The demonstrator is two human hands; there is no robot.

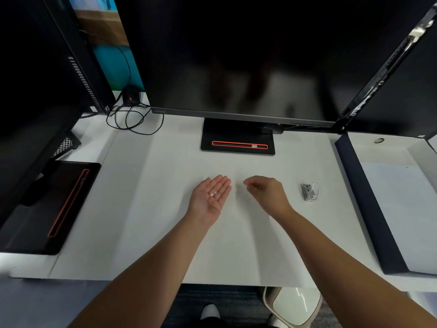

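Plainly light and apt to roll, the pills (213, 194) lie on the flat-open left hand (207, 205); the right hand (266, 194), fingers loosely curled and empty, should pinch their edges

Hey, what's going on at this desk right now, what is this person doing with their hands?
A person is at a white desk in front of a dark monitor. Their left hand is held flat, palm up, with two small white round pieces lying on it. The right hand hovers just beside it with fingers curled; whether it pinches anything is too small to tell. A small silvery packet lies on the desk further right, untouched.
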